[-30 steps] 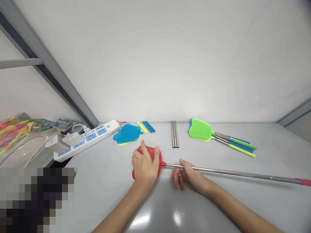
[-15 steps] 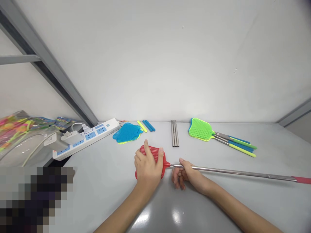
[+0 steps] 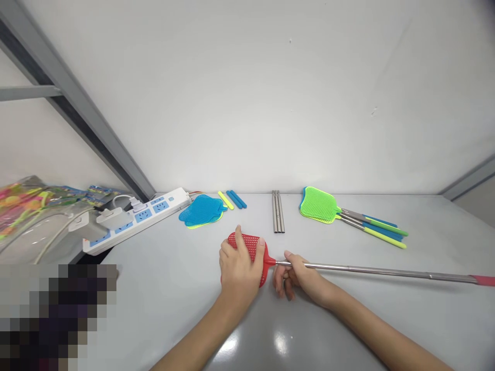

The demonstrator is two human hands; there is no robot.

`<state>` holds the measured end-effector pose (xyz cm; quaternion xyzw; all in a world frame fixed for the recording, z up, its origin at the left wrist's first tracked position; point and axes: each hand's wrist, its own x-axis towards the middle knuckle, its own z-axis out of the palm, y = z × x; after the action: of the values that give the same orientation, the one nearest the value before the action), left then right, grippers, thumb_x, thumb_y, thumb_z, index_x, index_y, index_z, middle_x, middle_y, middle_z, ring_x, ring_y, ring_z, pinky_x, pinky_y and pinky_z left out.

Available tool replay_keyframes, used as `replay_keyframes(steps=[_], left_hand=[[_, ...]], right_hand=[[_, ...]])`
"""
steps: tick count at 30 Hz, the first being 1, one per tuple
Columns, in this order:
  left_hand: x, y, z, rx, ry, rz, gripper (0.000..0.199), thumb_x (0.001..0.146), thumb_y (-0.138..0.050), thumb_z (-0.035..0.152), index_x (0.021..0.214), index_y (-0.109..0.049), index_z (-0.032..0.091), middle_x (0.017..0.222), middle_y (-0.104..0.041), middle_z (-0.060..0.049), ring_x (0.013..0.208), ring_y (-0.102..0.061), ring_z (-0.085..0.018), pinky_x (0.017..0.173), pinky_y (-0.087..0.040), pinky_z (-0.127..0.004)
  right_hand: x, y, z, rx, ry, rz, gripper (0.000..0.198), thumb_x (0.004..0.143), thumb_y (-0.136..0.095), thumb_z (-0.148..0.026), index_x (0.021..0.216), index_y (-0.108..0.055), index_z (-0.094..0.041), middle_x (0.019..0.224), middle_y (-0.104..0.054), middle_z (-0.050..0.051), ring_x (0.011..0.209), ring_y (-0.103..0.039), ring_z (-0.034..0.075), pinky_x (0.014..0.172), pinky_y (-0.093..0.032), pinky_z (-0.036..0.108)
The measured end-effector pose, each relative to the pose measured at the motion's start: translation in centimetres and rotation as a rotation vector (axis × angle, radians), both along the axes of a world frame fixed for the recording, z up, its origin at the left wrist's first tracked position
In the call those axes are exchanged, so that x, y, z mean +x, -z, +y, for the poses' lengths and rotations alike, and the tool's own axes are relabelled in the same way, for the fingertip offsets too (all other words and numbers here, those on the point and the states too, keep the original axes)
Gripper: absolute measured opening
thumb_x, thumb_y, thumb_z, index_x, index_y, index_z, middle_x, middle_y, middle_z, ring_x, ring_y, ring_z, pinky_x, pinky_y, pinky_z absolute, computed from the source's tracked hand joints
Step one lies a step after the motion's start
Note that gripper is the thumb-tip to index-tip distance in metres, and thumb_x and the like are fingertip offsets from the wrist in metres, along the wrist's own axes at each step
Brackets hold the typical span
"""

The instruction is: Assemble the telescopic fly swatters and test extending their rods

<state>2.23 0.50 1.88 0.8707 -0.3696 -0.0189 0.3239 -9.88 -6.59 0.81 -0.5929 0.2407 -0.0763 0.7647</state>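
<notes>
A red fly swatter lies across the middle of the view, its extended metal rod running right to a red grip cut off by the frame edge. My left hand is closed over the mesh head, fingers on its upper face and thumb near the neck. Just right of the neck, my right hand pinches the rod, with its lower fingers curled underneath. Beyond them stand out several metal tubes, and at the right a stack of finished-looking swatters with green, blue and yellow parts.
Blue and yellow swatter heads lie at back left beside a yellow sleeve and blue sleeves. A power strip with plugs sits farther left, near bagged colourful items. A wall closes off the back.
My left hand and the red swatter have shifted slightly to the right. The rod has slid through my right hand, which has stayed in nearly the same spot.
</notes>
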Motion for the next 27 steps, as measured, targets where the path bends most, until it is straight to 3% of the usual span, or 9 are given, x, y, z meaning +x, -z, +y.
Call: replay_keyframes(steps=[8, 18, 27], left_hand=[[0.2, 0.8, -0.2, 0.087, 0.056, -0.031, 0.061, 0.078, -0.029, 0.052, 0.125, -0.032, 0.014, 0.098, -0.040, -0.013, 0.093, -0.042, -0.027, 0.082, -0.033, -0.042], [1.0, 0.9, -0.5, -0.027, 0.086, 0.040, 0.049, 0.079, -0.030, 0.049, 0.116, -0.038, 0.019, 0.104, -0.037, -0.011, 0.101, -0.039, -0.025, 0.087, -0.030, -0.040], [1.2, 1.2, -0.5, -0.031, 0.083, 0.015, 0.047, 0.079, -0.031, 0.047, 0.116, -0.038, 0.019, 0.104, -0.039, -0.011, 0.101, -0.041, -0.024, 0.086, -0.031, -0.040]], right_hand=[[0.0, 0.4, -0.4, 0.083, 0.051, -0.019, 0.057, 0.077, -0.028, -0.054, 0.050, -0.054, -0.010, 0.051, -0.052, 0.005, 0.040, -0.047, 0.011, 0.035, -0.036, 0.023], [0.0, 0.2, -0.9, 0.157, 0.061, -0.019, 0.053, 0.079, -0.031, -0.049, 0.052, -0.054, -0.009, 0.050, -0.049, 0.004, 0.040, -0.046, 0.010, 0.035, -0.035, 0.021], [-0.3, 0.3, -0.9, 0.188, 0.051, -0.049, 0.050, 0.079, -0.033, -0.049, 0.058, -0.056, -0.009, 0.052, -0.049, 0.004, 0.045, -0.046, 0.010, 0.037, -0.035, 0.021]])
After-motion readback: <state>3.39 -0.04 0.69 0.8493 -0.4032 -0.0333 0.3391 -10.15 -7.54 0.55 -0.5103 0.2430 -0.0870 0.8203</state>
